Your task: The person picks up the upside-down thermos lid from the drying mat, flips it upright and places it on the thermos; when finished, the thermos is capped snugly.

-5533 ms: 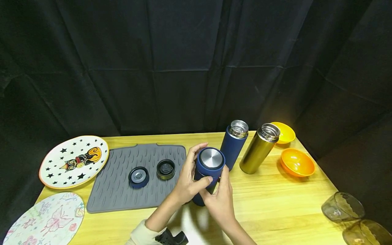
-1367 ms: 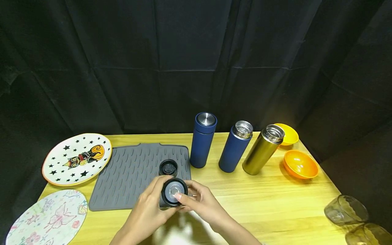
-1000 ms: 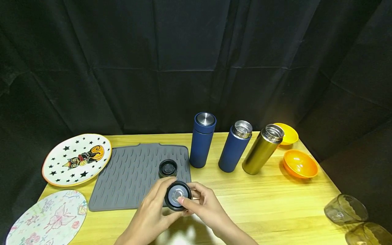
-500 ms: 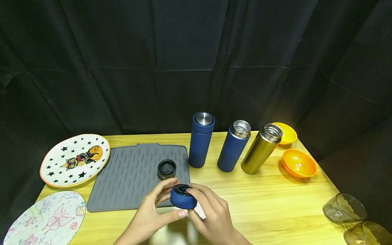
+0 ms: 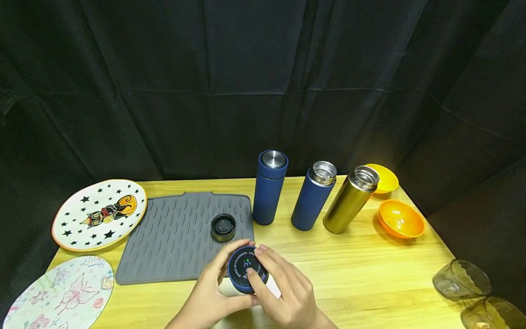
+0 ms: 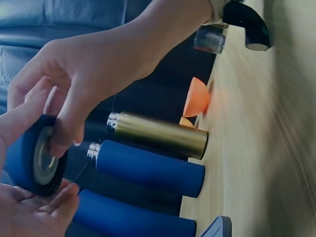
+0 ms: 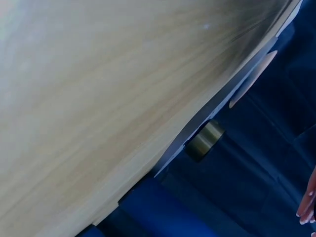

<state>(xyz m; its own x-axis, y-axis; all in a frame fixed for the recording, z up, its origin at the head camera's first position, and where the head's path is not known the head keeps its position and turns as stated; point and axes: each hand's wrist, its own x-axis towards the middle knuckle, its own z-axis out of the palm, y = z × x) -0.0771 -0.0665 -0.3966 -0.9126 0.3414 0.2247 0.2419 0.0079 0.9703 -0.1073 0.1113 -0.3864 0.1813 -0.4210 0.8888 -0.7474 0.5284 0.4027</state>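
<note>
Both hands hold a blue bottle lid [image 5: 238, 270] low in front of the grey mat. Its black top faces up in the head view, with white print, a lit digit and a green dot. My left hand [image 5: 213, 288] grips the lid's left side between fingers and thumb. Fingers of my right hand [image 5: 289, 292] are bent over the other side, one tip touching the display. In the left wrist view, the underside of the lid [image 6: 22, 160] shows a pale ring, with a thumb against it. A brass-sided lid [image 5: 223, 227] lies inner side up on the mat.
Behind the hands stand a capped blue flask [image 5: 269, 192], an uncapped blue flask [image 5: 310, 201] and an uncapped gold flask [image 5: 347, 203]. The grey mat [image 5: 164, 246] lies left, near two plates [image 5: 78, 214]. Orange bowls [image 5: 400, 219] and tinted glasses [image 5: 460, 276] stand right.
The tall blue flask held earlier now stands capped behind. The blue lid was lifted off the mat, then flipped from inner side up to display side up; its display has lit.
</note>
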